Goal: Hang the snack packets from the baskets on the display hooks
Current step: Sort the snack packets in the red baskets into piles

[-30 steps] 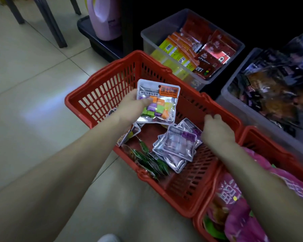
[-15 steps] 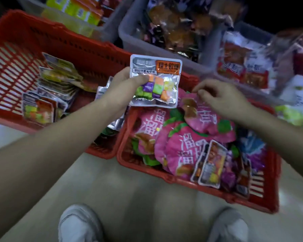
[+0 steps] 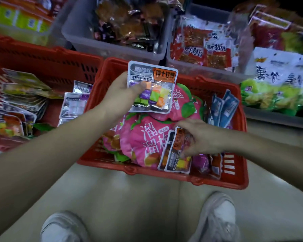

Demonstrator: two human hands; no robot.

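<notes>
With one candy packet (image 3: 154,81) pinched between the left hand's (image 3: 121,95) thumb and curled fingers and a second packet (image 3: 177,156) gripped under the right hand's (image 3: 203,137) curled fingertips, low in the red basket (image 3: 182,179), collecting is judged underway; no hook is seen, and all hanging is judged left.

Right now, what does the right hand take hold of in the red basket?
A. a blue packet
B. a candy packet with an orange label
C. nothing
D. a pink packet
B: the right hand curls its fingers on the orange-labelled candy packet, which lies on the pink packets.
</notes>
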